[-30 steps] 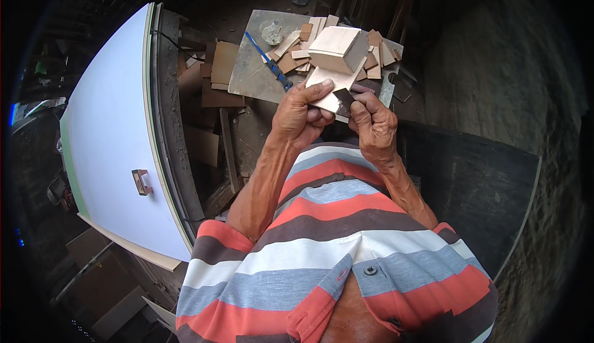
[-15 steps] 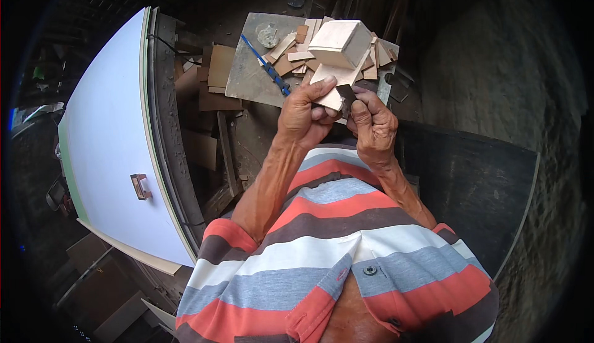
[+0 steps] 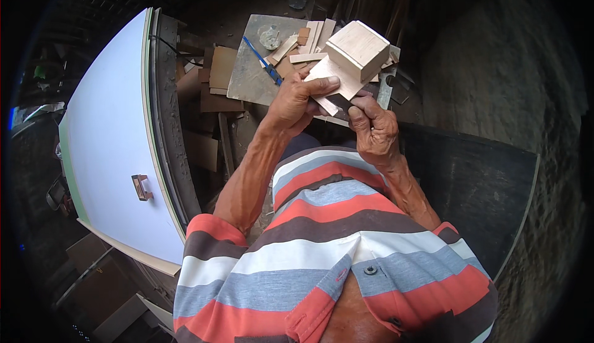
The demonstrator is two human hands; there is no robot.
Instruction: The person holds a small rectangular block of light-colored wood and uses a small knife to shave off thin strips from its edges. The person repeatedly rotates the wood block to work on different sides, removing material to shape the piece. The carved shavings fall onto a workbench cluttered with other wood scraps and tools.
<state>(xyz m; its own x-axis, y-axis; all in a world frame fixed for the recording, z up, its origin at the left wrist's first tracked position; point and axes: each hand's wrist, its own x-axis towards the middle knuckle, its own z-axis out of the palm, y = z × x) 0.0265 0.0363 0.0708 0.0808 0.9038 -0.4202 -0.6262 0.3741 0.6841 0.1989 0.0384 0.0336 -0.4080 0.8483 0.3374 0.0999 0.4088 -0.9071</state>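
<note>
A small pale wooden piece, made of a box-like block [image 3: 354, 46] joined to a thin flat board [image 3: 332, 74], is held up above the low table. My left hand [image 3: 294, 102] grips the board at its left, thumb flat on top and fingers underneath. At the board's near edge my right hand [image 3: 375, 129] is closed, pinching a thin dark strip [image 3: 340, 101] that looks like sandpaper and lies against the wood. The fingers of my right hand partly hide the strip.
The low grey table [image 3: 241, 80] bears several wood offcuts [image 3: 313, 37], a blue pen-like tool [image 3: 260, 57] and a small round clear dish [image 3: 270, 38]. To the left stands a large white panel [image 3: 114, 139] with a small brown block [image 3: 141, 187] on it. A dark board [image 3: 470, 182] lies at right.
The wooden piece has shifted right and turned, showing more of the block's top. My left wrist and forearm have swung left. My right hand stays near the same place.
</note>
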